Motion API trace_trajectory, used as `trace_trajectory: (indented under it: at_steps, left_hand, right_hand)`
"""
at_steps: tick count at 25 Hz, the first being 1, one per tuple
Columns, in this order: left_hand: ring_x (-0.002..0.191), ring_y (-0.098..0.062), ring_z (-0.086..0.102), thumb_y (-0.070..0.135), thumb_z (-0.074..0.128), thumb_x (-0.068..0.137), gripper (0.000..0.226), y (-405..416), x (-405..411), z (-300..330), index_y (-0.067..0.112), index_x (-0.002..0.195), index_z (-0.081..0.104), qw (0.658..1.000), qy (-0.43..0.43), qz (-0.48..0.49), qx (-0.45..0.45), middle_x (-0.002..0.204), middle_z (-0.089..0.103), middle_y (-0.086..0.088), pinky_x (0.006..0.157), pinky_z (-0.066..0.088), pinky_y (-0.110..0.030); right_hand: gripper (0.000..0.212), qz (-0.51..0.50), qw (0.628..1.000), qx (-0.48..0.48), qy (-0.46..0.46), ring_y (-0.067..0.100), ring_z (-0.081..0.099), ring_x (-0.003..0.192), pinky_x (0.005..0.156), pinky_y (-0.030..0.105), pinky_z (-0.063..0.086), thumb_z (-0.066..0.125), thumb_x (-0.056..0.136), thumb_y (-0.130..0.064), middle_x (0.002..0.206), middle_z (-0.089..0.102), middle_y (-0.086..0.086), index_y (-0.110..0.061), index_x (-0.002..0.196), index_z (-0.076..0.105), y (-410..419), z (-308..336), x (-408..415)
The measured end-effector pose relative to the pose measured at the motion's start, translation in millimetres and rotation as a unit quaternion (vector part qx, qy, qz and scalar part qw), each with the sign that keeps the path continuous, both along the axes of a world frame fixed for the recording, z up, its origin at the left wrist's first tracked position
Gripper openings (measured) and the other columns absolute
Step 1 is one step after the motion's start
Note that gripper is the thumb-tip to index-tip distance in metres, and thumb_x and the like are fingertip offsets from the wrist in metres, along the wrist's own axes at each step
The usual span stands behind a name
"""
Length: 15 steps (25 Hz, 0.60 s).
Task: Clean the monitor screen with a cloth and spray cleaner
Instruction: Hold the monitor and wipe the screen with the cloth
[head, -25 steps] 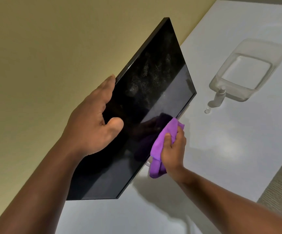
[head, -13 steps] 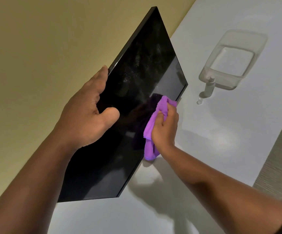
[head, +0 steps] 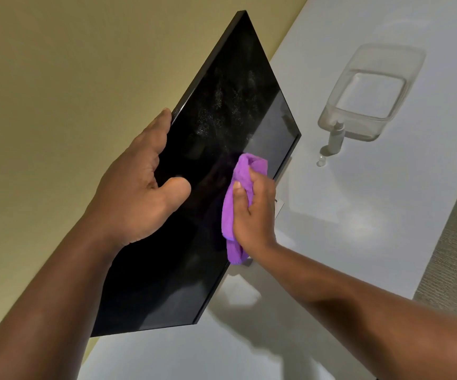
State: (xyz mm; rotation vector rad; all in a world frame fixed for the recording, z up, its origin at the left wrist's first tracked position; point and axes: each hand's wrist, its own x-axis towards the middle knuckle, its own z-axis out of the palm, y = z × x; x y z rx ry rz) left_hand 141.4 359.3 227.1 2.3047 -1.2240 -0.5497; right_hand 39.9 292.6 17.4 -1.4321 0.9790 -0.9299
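The black monitor (head: 221,111) stands on the white table, its screen dark with pale speckled smears across the upper half. My left hand (head: 136,193) grips its top edge, fingers behind the frame and thumb lying on the glass. My right hand (head: 254,212) holds a bunched purple cloth (head: 235,193) and presses it against the lower middle of the screen, near the bottom bezel. A small pale spray bottle (head: 335,139) stands upright on the table to the right of the monitor, with its little clear cap (head: 321,161) lying beside it.
A clear plastic tub (head: 413,75) sits on the white table (head: 358,229) just behind the spray bottle. A yellow-green wall rises behind the monitor. Grey textured flooring shows past the table's right edge.
My right hand has slid the purple cloth leftward and up across the screen, from the bottom bezel toward the middle. My left hand keeps its hold on the top edge.
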Motion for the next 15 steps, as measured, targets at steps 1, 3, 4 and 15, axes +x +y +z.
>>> trace_trajectory:
  at_steps: [1,3,4,15]
  left_hand:
    - [0.151,0.012,0.016,0.048,0.048,0.062,0.107,0,0,1,0.038,0.164,0.016,1.0,0.002,0.0,-0.001,0.169,0.015,0.026,0.118,0.021,-0.019]
    - [0.15,0.013,0.018,0.047,0.049,0.062,0.107,0,-1,1,0.038,0.163,0.017,1.0,0.005,-0.002,-0.003,0.169,0.017,0.026,0.115,0.022,-0.015]
    - [0.15,0.014,0.018,0.047,0.049,0.062,0.107,1,-1,1,0.038,0.163,0.018,1.0,0.004,-0.004,-0.004,0.169,0.017,0.026,0.112,0.022,-0.013]
    - [0.139,0.023,0.027,0.046,0.051,0.062,0.101,4,1,-2,0.05,0.158,0.021,0.999,0.023,-0.001,-0.024,0.164,0.02,0.035,0.09,0.037,-0.006]
  right_hand:
    - [0.021,0.008,1.0,0.015,0.01,0.007,0.049,0.111,0.091,0.008,0.041,0.051,0.104,-0.022,0.122,0.046,0.001,-0.024,0.125,0.05,3,-6,-6]
    - [0.025,-0.014,0.988,0.131,0.076,0.021,0.055,0.109,0.095,0.028,0.052,0.048,0.106,-0.018,0.124,0.048,0.006,-0.018,0.13,0.048,-12,-14,-14]
    - [0.027,-0.028,0.977,0.179,0.115,0.023,0.057,0.107,0.095,0.038,0.054,0.047,0.106,-0.019,0.126,0.049,0.007,-0.017,0.134,0.047,-23,-15,-14]
    - [0.022,-0.053,0.961,0.239,0.124,0.019,0.059,0.1,0.092,0.043,0.056,0.046,0.105,-0.017,0.119,0.049,0.001,-0.029,0.124,0.045,-43,-10,-9]
